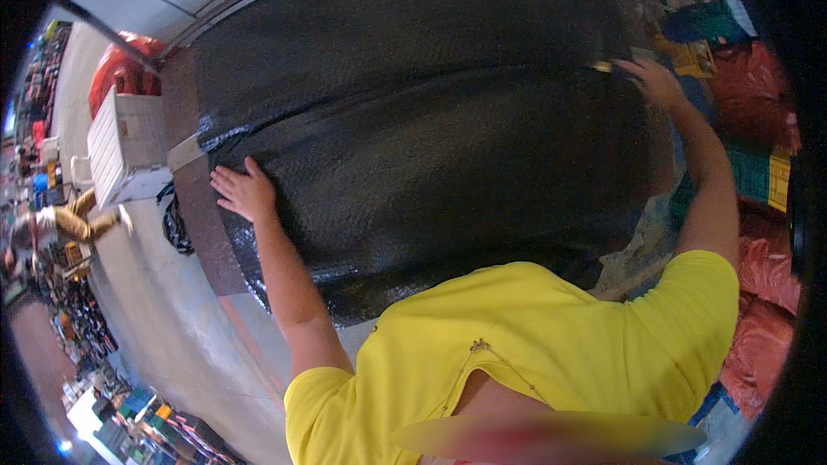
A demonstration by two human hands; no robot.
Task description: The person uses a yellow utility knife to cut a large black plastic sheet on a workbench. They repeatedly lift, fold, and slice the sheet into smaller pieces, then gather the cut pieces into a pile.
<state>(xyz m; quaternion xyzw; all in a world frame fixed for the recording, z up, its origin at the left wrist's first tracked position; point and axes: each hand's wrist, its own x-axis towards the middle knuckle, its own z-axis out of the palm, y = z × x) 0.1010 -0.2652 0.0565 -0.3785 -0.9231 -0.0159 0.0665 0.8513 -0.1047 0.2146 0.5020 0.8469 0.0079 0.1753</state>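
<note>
A wide black plastic sheet [448, 146] with a fine bumpy texture covers the work table, and a long crease or seam runs across its middle. My left hand [247, 191] lies flat near the sheet's left edge, palm down, fingers stretched and apart. At the far right end of the seam, my right hand [653, 82] reaches out, its fingertips at a small yellowish object [601, 66]. That object seems pinched there; its kind is too small to make out. Beside my left hand, a pale strip [184, 153] runs across the brown table edge [202, 228].
To the left stands a white crate [133, 146] near a red sack [125, 73], with a black plastic bag [175, 222] below. Red sacks [754, 90] and green crates [748, 172] line the right side. A person [73, 220] is on the far left floor.
</note>
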